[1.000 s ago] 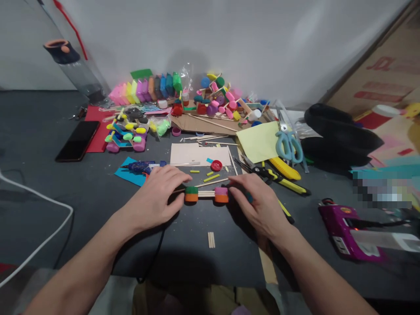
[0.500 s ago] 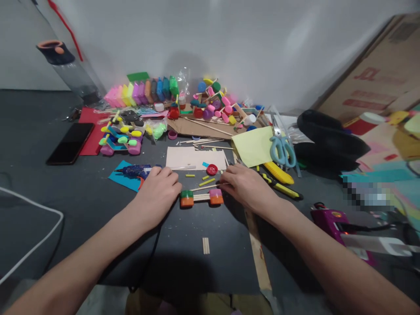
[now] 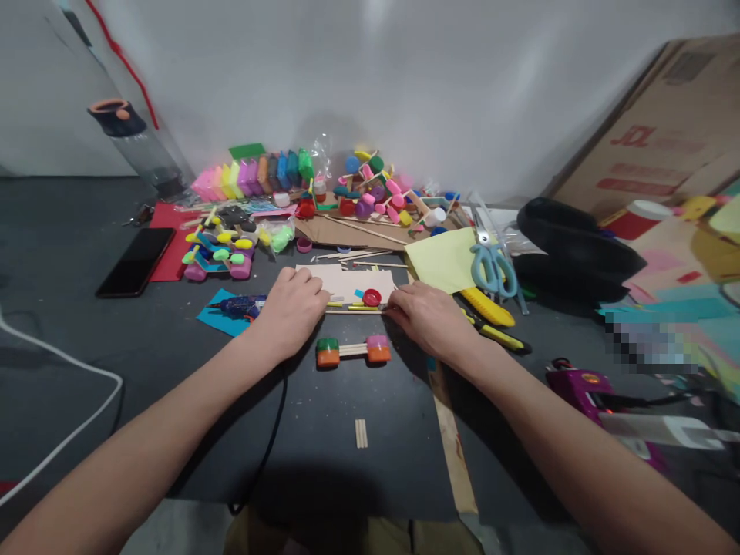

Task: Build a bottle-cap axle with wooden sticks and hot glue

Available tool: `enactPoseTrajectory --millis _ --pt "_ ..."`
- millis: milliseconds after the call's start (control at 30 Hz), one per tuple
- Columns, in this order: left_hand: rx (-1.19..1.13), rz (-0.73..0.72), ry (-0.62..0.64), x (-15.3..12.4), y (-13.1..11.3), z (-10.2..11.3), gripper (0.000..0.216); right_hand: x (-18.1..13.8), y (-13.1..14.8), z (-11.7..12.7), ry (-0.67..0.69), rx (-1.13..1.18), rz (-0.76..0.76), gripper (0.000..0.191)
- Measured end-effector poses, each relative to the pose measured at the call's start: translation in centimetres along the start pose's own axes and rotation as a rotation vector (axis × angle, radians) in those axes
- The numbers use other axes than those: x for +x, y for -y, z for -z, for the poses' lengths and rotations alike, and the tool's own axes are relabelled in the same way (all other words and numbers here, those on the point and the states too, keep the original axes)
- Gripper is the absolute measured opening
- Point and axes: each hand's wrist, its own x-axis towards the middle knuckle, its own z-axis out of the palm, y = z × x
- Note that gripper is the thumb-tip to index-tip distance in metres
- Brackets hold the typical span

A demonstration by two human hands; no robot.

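Observation:
A thin wooden stick point(image 3: 355, 311) lies level between my two hands, just in front of the pale card. My right hand point(image 3: 431, 320) pinches its right end. My left hand point(image 3: 294, 312) is closed at its left end, fingertips partly hidden. Nearer me sits a small assembly of bottle caps, with green and orange caps point(image 3: 327, 352) on the left, pink and orange caps point(image 3: 378, 348) on the right, and short sticks point(image 3: 352, 350) between them. Closer still is a little row of short sticks point(image 3: 361, 433). A red cap point(image 3: 371, 297) rests on the pale card point(image 3: 324, 274).
A blue glue gun point(image 3: 234, 306) lies left of my left hand. Scissors point(image 3: 491, 266), a yellow cutter point(image 3: 489, 307) and yellow paper point(image 3: 439, 258) are on the right. Small cap-wheeled models point(image 3: 220, 254), a phone point(image 3: 136, 262) and a bottle point(image 3: 136, 146) stand farther back.
The stick has gone from slanting beside the cap assembly to lying level farther away, between both hands. Both hands have shifted slightly away from me, the left also a little right.

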Motion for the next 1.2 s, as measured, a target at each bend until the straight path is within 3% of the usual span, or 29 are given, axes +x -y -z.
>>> enactPoseTrajectory --millis 133,200,367,533,867,1000,1200 --pt "-0.019 0.093 -0.115 -1.6 0.5 1.8 0.019 -0.7 -0.8 0.6 -0.005 0.03 -0.029 0.015" --pt "-0.043 0.129 -0.238 -2.3 0.6 2.6 0.017 -0.6 -1.0 0.9 -0.004 0.041 -0.036 0.015" --pt "-0.1 0.123 -0.499 -3.3 0.8 2.5 0.007 1.5 -0.6 1.2 0.029 0.057 0.022 0.025" --pt "-0.145 0.082 -0.51 -3.8 1.0 1.7 0.004 3.7 0.1 1.5 0.102 0.046 0.102 0.017" --pt "-0.182 0.113 -0.497 -3.9 1.2 1.4 0.004 7.9 -3.0 1.5 0.045 -0.036 -0.156 0.032" --pt "-0.195 0.122 -0.498 -4.0 1.1 1.3 0.005 5.5 -2.4 2.4 0.006 -0.024 -0.148 0.025" --pt "-0.156 0.135 -0.561 -4.1 1.2 1.3 0.012 -3.1 0.4 2.7 -0.111 0.095 -0.074 0.013"
